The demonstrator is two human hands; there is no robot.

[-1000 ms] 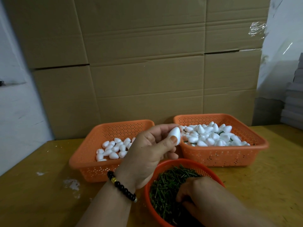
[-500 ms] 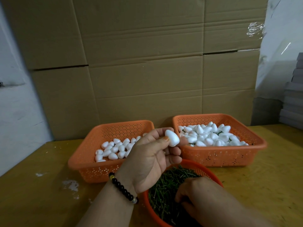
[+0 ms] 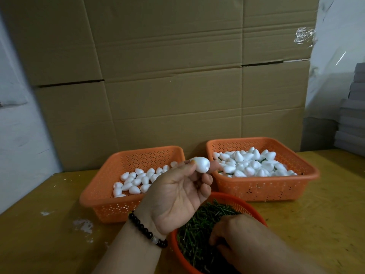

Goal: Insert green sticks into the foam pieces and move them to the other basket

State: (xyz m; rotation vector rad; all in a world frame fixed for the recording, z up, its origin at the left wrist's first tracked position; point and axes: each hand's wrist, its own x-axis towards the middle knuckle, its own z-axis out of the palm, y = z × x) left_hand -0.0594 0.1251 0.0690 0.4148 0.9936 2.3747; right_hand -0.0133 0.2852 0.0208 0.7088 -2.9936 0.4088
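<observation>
My left hand [image 3: 177,196] pinches a white egg-shaped foam piece [image 3: 201,164] between thumb and fingertips, raised above the table between the two square baskets. My right hand [image 3: 235,234] reaches down into the round orange bowl [image 3: 245,204] of short green sticks [image 3: 199,230], fingers curled among them; what they hold is hidden. The left orange basket [image 3: 126,208] holds plain foam pieces [image 3: 136,180]. The right orange basket [image 3: 262,190] holds a heap of foam pieces [image 3: 252,163] with green sticks showing between them.
Everything stands on a yellow wooden table [image 3: 316,224] with white paint marks [image 3: 83,224] at the left. Large cardboard boxes [image 3: 177,76] form a wall right behind the baskets. Grey stacked sheets [image 3: 351,123] sit at the far right.
My left hand has turned palm-up and drifted slightly right and down with the foam piece, which now lies on its side. My right hand stays in the stick bowl.
</observation>
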